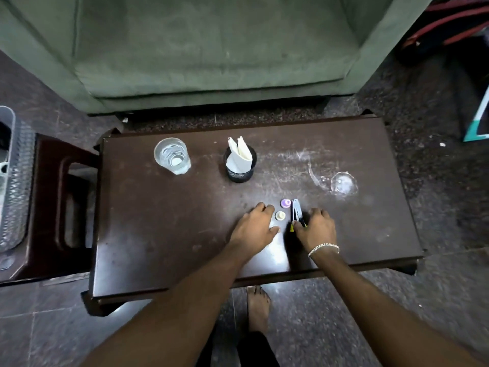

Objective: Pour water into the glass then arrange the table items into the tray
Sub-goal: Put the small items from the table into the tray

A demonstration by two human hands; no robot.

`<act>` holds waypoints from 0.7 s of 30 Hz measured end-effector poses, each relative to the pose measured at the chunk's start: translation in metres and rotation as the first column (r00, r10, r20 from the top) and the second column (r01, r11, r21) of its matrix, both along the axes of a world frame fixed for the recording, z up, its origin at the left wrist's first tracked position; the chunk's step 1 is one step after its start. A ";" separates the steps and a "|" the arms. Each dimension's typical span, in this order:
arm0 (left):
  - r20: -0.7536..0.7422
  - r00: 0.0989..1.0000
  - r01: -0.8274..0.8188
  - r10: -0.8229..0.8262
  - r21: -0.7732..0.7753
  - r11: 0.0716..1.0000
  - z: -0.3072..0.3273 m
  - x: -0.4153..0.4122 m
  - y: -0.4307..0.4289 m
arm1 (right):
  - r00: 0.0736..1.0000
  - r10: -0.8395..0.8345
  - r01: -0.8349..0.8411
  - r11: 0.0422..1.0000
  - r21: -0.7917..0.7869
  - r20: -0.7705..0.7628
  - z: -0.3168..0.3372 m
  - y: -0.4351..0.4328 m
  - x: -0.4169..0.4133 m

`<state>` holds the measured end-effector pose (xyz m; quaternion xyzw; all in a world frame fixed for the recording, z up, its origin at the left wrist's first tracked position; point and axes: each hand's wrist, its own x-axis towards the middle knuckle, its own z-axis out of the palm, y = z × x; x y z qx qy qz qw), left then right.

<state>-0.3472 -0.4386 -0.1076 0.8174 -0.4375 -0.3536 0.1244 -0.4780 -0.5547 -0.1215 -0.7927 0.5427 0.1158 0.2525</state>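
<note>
Reaching low over the near edge of the table [164, 242], both hands work at a small cluster of items just in from that edge. The right hand [316, 229] has its thumb and fingers closing on the near end of a dark stapler [295, 213], apparently gripping it, though the fingertips hide the contact. The left hand [255, 229] lies spread and relaxed, holding nothing, its fingertips just beside a pale round cap [280, 215]; a purple cap [286, 203] sits touching or nearly touching the stapler's far end.

Toward the far left corner stands the glass [172, 155], already holding water, so the pouring step looks done and the gathering step is in hand. A mesh cup with folded paper [240, 161] stands near the middle of the far edge, and a clear glass lid or dish [343, 183] lies toward the right edge.

The tray [14, 181] appears to be the grey mesh basket on the stool well off the left edge. Next, each small piece needs a firm pinch, a lift, and a carry leftward past the glass without knocking it.
</note>
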 end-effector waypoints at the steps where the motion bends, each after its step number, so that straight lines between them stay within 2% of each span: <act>1: 0.003 1.000 0.002 -0.002 -0.009 1.000 -0.003 -0.004 -0.006 | 1.000 -0.002 0.001 1.000 0.014 0.003 -0.002 -0.002 0.002; 4: 0.010 1.000 -0.003 0.004 -0.034 0.999 -0.012 -0.012 -0.022 | 1.000 -0.004 0.004 0.999 0.035 0.000 -0.009 -0.007 0.009; 9: 0.012 1.000 -0.002 0.002 -0.036 0.999 -0.021 -0.014 -0.035 | 1.000 0.017 -0.016 1.000 -0.027 0.015 -0.021 -0.014 0.019; 15: 0.026 0.998 -0.054 0.056 -0.066 0.996 -0.002 0.019 -0.003 | 0.963 -0.250 0.251 0.968 0.002 0.099 -0.005 -0.010 0.018; 21: 0.075 0.985 -0.145 0.157 -0.145 0.979 0.046 0.094 0.063 | 0.944 -0.176 0.183 0.983 -0.001 0.281 0.056 0.036 0.080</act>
